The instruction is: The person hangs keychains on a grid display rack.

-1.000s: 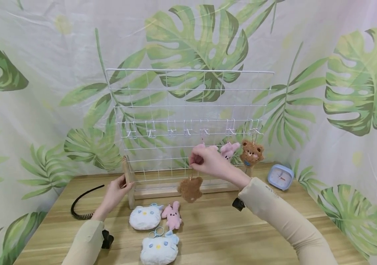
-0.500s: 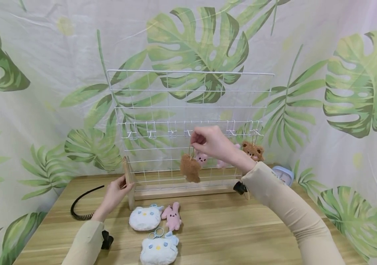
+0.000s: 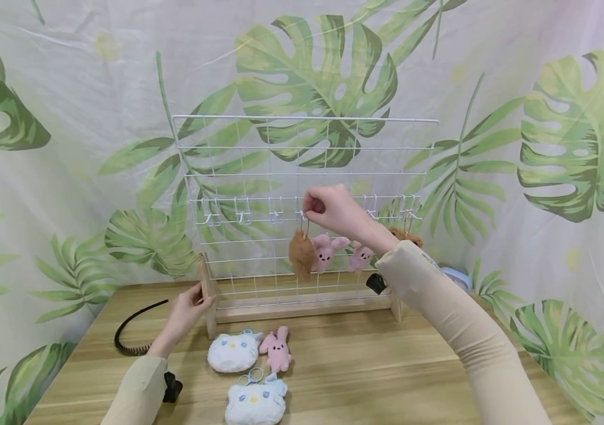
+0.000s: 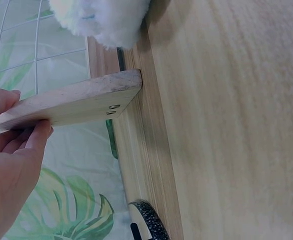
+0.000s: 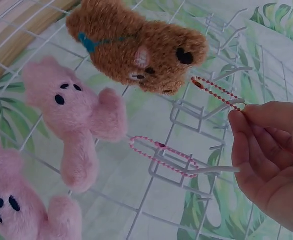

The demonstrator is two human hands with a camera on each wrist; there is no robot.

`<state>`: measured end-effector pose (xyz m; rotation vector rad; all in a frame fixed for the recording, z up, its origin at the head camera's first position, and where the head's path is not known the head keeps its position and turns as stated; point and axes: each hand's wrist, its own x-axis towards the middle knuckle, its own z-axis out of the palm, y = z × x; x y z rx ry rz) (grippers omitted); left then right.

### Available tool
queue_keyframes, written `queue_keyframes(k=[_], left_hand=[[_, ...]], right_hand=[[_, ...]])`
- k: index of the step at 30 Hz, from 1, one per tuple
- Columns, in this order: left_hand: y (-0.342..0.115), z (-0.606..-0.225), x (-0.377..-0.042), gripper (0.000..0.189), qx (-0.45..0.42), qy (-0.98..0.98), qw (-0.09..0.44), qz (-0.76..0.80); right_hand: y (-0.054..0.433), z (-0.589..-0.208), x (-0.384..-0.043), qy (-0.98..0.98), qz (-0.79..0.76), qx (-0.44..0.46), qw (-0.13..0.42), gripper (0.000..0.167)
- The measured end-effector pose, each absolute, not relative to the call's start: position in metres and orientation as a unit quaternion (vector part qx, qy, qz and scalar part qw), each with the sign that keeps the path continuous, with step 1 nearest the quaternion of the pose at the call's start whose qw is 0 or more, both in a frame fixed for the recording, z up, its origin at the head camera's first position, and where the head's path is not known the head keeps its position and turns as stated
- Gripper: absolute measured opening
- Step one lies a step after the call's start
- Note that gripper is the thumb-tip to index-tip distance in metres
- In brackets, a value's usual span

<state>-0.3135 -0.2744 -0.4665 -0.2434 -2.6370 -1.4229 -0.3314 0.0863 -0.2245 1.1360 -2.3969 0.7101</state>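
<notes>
Head view: judged by what hangs and what lies loose, the work at the rack [image 3: 302, 119] seems roughly half done. Two pink rabbits [image 3: 325, 255] and, at the right end, a second bear [image 3: 412, 238] are already hung. The brown bear [image 3: 302, 257] is suspended before the rack's middle, just left of the rabbits, by its chain [image 5: 219, 93], on which the thumb and forefinger of the right hand [image 3: 333, 208] are clamped. In the right wrist view the chain is seen at the tip of a hook [image 5: 220, 108]; whether it is seated there cannot be told. The grip of the left hand [image 3: 187, 307] is closed on the post [image 4: 91, 92] at the rack's left end. Farther left, three bare hooks [image 3: 241, 216] are seen.

Two white cats [image 3: 234, 352] and a loose rabbit [image 3: 278, 350] are left on the near surface [image 3: 387, 366]. A headband [image 3: 131, 351] is laid at left. At right, a blue object [image 3: 459, 277] and the second bear are partly hidden by the right sleeve [image 3: 429, 283]. The nearest hung rabbit could be bumped.
</notes>
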Motion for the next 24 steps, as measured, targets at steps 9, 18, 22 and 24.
queue_keyframes(k=[9, 18, 22, 24], left_hand=[[-0.273, -0.467, -0.314, 0.061, -0.081, -0.874, 0.074, -0.473], [-0.273, -0.466, -0.313, 0.063, -0.086, -0.870, 0.072, -0.479], [-0.274, -0.466, -0.313, 0.064, -0.085, -0.870, 0.068, -0.481], [-0.274, -0.467, -0.313, 0.064, -0.083, -0.871, 0.067, -0.480]], right_hand=[[0.081, -0.228, -0.349, -0.870, 0.239, 0.387, 0.189, 0.010], [0.081, -0.231, -0.353, -0.877, 0.242, 0.375, 0.177, 0.010], [0.082, -0.231, -0.352, -0.878, 0.241, 0.376, 0.172, 0.009], [0.082, -0.232, -0.351, -0.877, 0.240, 0.380, 0.173, 0.008]])
